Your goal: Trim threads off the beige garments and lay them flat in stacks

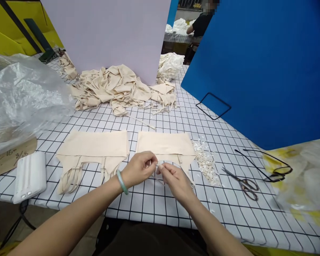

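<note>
My left hand [140, 168], with a green bangle at its wrist, is closed, its fingertips pinching a thin beige strap. Thumb and forefinger of my right hand [176, 180] are pressed together on the same strap, almost touching the left fingertips. Just beyond both hands, a beige camisole-like fabric piece [165, 143] lies flat on the table. To its left lies a stack of similar beige pieces [96, 144], with looped straps [70, 179] hanging toward me. My fingers hide part of the strap.
The checked tablecloth [146, 209] carries a beige fabric heap [117, 85] at the back. Small white scraps [208, 163], scissors [244, 183] and eyeglasses [278, 170] lie to the right. A white power bank [30, 176] and clear plastic bag [26, 96] are left. A blue panel [261, 71] stands right.
</note>
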A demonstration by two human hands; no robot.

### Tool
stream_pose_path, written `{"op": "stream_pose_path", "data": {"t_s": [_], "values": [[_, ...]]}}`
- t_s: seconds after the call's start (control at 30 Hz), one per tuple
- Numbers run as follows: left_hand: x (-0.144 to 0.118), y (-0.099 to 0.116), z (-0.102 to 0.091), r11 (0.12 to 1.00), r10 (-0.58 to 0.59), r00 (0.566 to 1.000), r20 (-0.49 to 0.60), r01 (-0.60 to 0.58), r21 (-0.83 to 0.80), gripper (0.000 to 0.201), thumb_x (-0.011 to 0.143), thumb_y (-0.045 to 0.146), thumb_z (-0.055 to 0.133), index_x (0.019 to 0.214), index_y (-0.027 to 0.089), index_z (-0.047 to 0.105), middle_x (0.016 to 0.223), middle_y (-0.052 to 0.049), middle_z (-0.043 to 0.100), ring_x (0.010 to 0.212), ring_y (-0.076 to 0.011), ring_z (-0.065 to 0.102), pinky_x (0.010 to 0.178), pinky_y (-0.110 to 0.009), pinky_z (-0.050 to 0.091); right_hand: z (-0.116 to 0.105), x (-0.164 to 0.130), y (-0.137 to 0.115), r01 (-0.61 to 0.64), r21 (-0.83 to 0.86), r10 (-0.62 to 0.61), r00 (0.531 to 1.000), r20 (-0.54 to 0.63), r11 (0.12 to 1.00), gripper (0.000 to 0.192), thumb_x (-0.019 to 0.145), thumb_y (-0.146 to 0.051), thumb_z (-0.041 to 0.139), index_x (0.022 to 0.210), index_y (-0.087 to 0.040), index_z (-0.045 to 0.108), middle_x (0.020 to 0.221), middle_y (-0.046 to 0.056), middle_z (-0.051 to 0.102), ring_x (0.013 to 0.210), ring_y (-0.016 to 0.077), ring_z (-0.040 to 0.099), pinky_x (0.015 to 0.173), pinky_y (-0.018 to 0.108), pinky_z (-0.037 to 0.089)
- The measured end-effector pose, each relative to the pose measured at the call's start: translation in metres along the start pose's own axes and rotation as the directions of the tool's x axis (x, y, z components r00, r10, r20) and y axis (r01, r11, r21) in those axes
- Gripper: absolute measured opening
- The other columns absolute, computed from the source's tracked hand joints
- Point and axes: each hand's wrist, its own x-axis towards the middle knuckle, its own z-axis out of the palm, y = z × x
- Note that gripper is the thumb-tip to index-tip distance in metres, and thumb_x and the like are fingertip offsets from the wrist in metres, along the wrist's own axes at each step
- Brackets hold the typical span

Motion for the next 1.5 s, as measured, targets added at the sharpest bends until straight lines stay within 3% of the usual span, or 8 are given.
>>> {"op": "stream_pose_path", "data": {"t_s": [0.1, 0.2, 0.33, 0.6, 0.77, 1.07, 1.5], "values": [[0.028, -0.019, 0.005, 0.948, 0.150, 0.987, 0.056, -0.160, 0.274, 0.014, 0.081, 0.007, 0.053, 0.086, 0.016, 0.061, 0.093, -0.008, 0.063, 0.090, -0.0220, 0.057, 0.081, -0.037, 0.052, -0.012, 0.023, 0.003, -0.154, 0.115, 0.162, 0.985, -0.061, 0.981, 0.022, 0.080, -0.037, 0.052, 0.069, -0.019, 0.058, 0.049, -0.006, 0.041, 0.043, 0.0091, 0.033, 0.041, 0.021, 0.028], [0.047, -0.040, 0.011, 0.903, 0.142, 0.970, 0.198, -0.209, 0.375, 0.019, 0.075, 0.000, 0.052, 0.082, 0.016, 0.059, 0.093, -0.009, 0.061, 0.090, -0.0234, 0.057, 0.081, -0.038, 0.053, -0.017, 0.042, 0.005, -0.263, 0.195, 0.273, 0.962, -0.021, 0.945, 0.017, 0.073, -0.032, 0.052, 0.066, -0.018, 0.059, 0.050, -0.004, 0.049, 0.041, 0.0089, 0.038, 0.038, 0.021, 0.036], [0.054, -0.054, 0.016, 0.919, 0.145, 0.977, 0.155, -0.190, 0.344, 0.020, 0.075, -0.002, 0.049, 0.076, 0.017, 0.057, 0.090, -0.008, 0.060, 0.086, -0.0215, 0.057, 0.077, -0.035, 0.052, -0.014, 0.055, 0.005, -0.346, 0.256, 0.347, 0.937, 0.041, 0.903, 0.015, 0.071, -0.029, 0.053, 0.064, -0.017, 0.061, 0.047, -0.003, 0.052, 0.038, 0.0094, 0.041, 0.038, 0.023, 0.045], [0.058, -0.055, 0.007, 0.966, 0.106, 0.992, 0.071, -0.120, 0.230, 0.017, 0.076, 0.001, 0.050, 0.072, 0.017, 0.054, 0.080, -0.003, 0.059, 0.069, -0.0134, 0.055, 0.062, -0.025, 0.047, -0.008, 0.070, 0.003, -0.390, 0.331, 0.397, 0.917, 0.049, 0.859, 0.016, 0.074, -0.025, 0.051, 0.062, -0.017, 0.059, 0.046, -0.002, 0.054, 0.035, 0.0082, 0.042, 0.037, 0.022, 0.045], [0.059, -0.056, 0.006, 0.986, 0.076, 0.994, 0.080, -0.087, 0.143, 0.010, 0.076, 0.007, 0.058, 0.075, 0.017, 0.056, 0.084, -0.003, 0.059, 0.069, -0.0133, 0.054, 0.062, -0.026, 0.046, -0.006, 0.075, 0.005, -0.383, 0.365, 0.395, 0.918, 0.046, 0.848, 0.016, 0.075, -0.023, 0.050, 0.064, -0.017, 0.060, 0.046, -0.002, 0.055, 0.034, 0.0078, 0.042, 0.036, 0.021, 0.043], [0.063, -0.055, 0.007, 0.993, -0.029, 0.997, 0.077, 0.020, 0.115, 0.013, 0.076, 0.007, 0.054, 0.068, 0.017, 0.053, 0.082, -0.002, 0.058, 0.068, -0.0126, 0.052, 0.061, -0.026, 0.043, -0.005, 0.080, 0.005, -0.369, 0.382, 0.398, 0.917, 0.003, 0.847, 0.016, 0.076, -0.020, 0.050, 0.065, -0.016, 0.060, 0.046, -0.002, 0.055, 0.034, 0.0084, 0.041, 0.036, 0.022, 0.046], [0.065, -0.053, 0.005, 0.993, -0.060, 0.993, 0.098, 0.050, 0.105, 0.014, 0.075, 0.007, 0.055, 0.066, 0.017, 0.052, 0.082, -0.002, 0.059, 0.069, -0.0126, 0.053, 0.060, -0.025, 0.043, 0.000, 0.083, 0.001, -0.386, 0.397, 0.404, 0.914, 0.042, 0.833, 0.022, 0.080, -0.017, 0.049, 0.060, -0.016, 0.059, 0.044, -0.001, 0.053, 0.034, 0.0087, 0.041, 0.035, 0.021, 0.044]]}}
